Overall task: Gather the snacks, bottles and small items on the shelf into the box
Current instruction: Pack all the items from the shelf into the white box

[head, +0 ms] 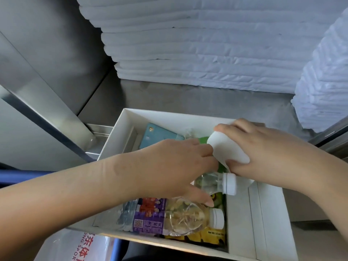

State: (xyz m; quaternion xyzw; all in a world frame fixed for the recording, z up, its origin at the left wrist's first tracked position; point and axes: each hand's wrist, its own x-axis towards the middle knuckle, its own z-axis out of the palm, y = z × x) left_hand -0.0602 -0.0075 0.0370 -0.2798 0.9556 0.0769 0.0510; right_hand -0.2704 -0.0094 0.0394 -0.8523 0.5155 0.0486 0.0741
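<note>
A white box (263, 223) sits on the steel shelf and holds a clear bottle with a purple label (169, 221), a second clear bottle with a white cap (222, 182), a yellow snack bag (212, 238), a green packet (204, 139) and a pale blue flat pack (160, 136). My right hand (263, 153) grips a white rounded container (226, 149) over the box's middle. My left hand (175, 166) reaches into the box beside it, fingertips touching the white container, thumb over the purple-label bottle.
Stacks of folded white cloths (207, 44) fill the shelf behind the box, with another stack (323, 81) at the right. A steel upright (47, 110) stands at the left. A white printed bag (81, 247) lies below the shelf edge.
</note>
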